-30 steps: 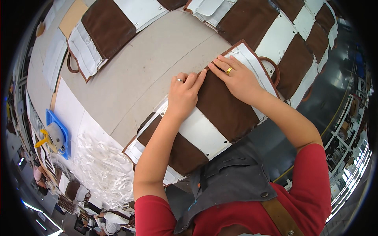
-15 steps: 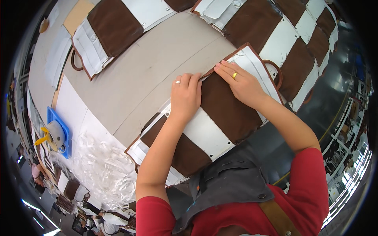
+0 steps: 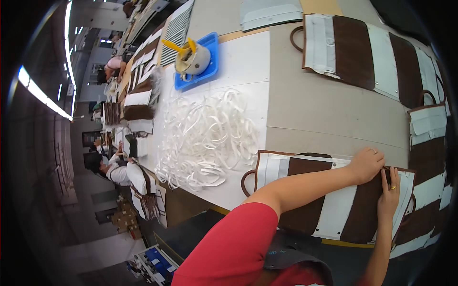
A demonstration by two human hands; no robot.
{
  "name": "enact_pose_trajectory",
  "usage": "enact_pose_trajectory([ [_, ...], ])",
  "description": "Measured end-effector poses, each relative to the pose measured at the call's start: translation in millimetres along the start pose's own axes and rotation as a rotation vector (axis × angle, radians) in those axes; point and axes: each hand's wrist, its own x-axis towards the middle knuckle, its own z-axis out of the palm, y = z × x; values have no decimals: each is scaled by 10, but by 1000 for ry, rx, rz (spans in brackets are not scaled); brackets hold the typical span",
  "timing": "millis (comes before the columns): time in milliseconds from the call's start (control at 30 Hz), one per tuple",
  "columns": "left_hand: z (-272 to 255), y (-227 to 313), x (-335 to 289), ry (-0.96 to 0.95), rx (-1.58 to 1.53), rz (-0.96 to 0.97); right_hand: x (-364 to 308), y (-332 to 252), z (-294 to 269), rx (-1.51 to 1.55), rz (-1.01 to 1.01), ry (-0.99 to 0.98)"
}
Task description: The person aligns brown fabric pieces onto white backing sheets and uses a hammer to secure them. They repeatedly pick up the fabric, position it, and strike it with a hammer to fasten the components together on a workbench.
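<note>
Left hand (image 3: 366,165) flat on brown and white striped bag (image 3: 334,205), fingers together, right hand (image 3: 389,198) pressing its edge, holding nothing, white strips (image 3: 205,136) nearby

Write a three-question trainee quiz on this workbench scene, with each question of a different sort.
1. True or false: both hands rest on the brown-and-white striped bag panel.
2. Which lies between the blue tray and that panel? A) white strips B) scissors C) a red cloth
3. Fill in: the right hand wears a ____ on one finger.

Key
1. True: the left hand and the right hand both press the panel near its upper edge.
2. A
3. ring
</note>
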Motion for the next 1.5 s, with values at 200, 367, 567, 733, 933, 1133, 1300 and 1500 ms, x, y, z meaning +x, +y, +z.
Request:
enact_pose_trajectory([
  [200, -42, 45, -96, 49, 8, -32, -12, 35, 76, -32, -72, 32],
  [367, 7, 64, 63, -12, 88, 46, 13, 128, 68, 109, 16, 85],
  [567, -107, 136, 175, -69, 132, 8, 111, 43, -20, 166, -44, 207],
  [733, -131, 265, 231, -98, 33, -287, 63, 77, 4, 141, -9, 217],
  [933, -330, 160, 156, -225, -142, -346, 1, 48, 15, 155, 31, 213],
  [1133, -320, 155, 171, -248, -157, -331, 7, -16, 16, 87, 56, 191],
  [1300, -243, 70, 83, -175, -141, -194, 26, -86, -28, -32, 63, 150],
  [1500, -269, -42, 24, -209, 25, 181, 6, -71, 45, 20, 151, 205],
])
